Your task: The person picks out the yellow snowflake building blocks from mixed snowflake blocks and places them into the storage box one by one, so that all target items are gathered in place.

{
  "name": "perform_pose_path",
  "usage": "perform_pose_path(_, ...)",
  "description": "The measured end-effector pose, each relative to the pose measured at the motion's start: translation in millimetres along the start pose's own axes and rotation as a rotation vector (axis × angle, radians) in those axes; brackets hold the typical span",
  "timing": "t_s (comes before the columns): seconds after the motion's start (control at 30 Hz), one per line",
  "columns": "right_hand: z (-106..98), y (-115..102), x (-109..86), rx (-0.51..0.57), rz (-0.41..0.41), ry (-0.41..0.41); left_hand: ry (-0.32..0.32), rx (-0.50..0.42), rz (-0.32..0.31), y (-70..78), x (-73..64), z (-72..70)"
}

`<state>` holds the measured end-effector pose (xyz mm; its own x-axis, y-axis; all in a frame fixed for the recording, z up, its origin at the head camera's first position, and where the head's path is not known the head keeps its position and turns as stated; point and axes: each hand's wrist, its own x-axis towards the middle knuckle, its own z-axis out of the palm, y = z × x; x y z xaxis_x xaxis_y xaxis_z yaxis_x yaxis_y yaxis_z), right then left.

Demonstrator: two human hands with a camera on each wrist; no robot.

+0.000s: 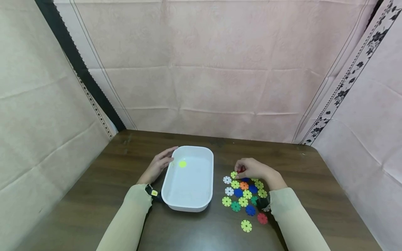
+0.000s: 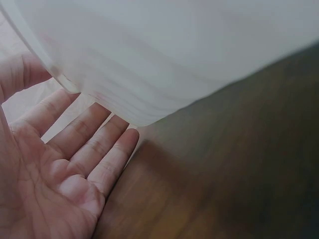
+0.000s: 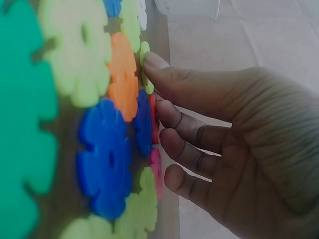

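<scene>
A white plastic tub (image 1: pixel 188 188) sits on the table, with one yellow-green piece (image 1: pixel 182 164) inside near its far left. My left hand (image 1: pixel 158 165) holds the tub's left rim; the left wrist view shows the thumb over the rim and the fingers outside, against the wall. To the tub's right lie several flower-shaped plastic discs, flat on the table. My right hand (image 1: pixel 252 170) is at their far edge, fingers bent downward. In the right wrist view its thumb touches a yellow-green disc (image 3: pixel 145 69), and the index fingertip is at a red disc (image 3: pixel 153 119). A gap shows between thumb and index finger.
Nearer me lie a loose yellow-green disc (image 1: pixel 246 226) and a red disc (image 1: pixel 262 218). Orange (image 1: pixel 244 185), blue (image 1: pixel 250 210), green (image 1: pixel 235 206) and white (image 1: pixel 229 191) discs are among the group. Cloth walls (image 1: pixel 220 87) enclose the brown wooden table (image 1: pixel 103 195).
</scene>
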<state>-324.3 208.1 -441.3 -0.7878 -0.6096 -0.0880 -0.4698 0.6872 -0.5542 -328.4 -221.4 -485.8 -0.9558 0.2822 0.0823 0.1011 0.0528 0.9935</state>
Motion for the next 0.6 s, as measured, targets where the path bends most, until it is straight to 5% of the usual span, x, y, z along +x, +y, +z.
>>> perform_pose_path(0.6, 0.7, -2.3, 0.4, -0.019, 0.005, 0.000, -0.008, 0.020, -0.002, 1.5, -0.1, -0.5)
